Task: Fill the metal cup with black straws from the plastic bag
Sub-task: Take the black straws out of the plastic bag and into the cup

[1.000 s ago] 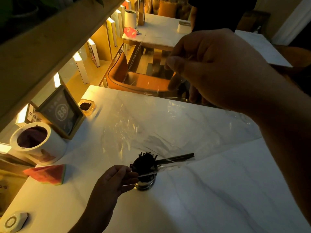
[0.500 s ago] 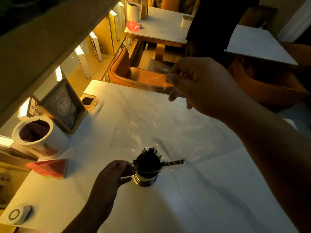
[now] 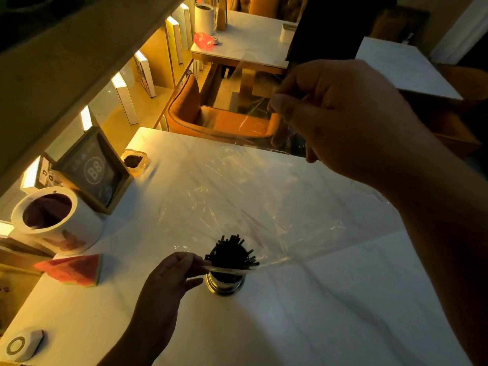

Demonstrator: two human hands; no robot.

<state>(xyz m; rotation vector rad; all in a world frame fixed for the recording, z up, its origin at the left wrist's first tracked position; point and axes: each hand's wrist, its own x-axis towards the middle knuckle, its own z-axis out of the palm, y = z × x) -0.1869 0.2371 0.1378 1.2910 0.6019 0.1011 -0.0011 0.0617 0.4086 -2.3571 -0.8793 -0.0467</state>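
A small metal cup [image 3: 224, 283] stands on the white table [image 3: 330, 299], packed with upright black straws [image 3: 230, 253]. A clear plastic bag [image 3: 237, 186] hangs stretched above it, its lower mouth draped over the straw tops. My right hand [image 3: 340, 114] is raised high and pinches the bag's upper end. My left hand [image 3: 171, 276] sits just left of the cup, its fingers pinching the bag's lower edge beside the rim. No straws show inside the bag.
A white round container [image 3: 52, 220], a dark framed B8 sign [image 3: 95, 170] and a small dish [image 3: 134, 161] line the table's left edge. A watermelon-slice object [image 3: 74, 270] and a white round device [image 3: 21, 344] lie nearer. An orange chair [image 3: 211, 114] stands beyond the far edge.
The last straws that lay sideways in the bag's mouth have dropped into the cup and now stand with the others. My right hand stays high, holding the emptied bag.
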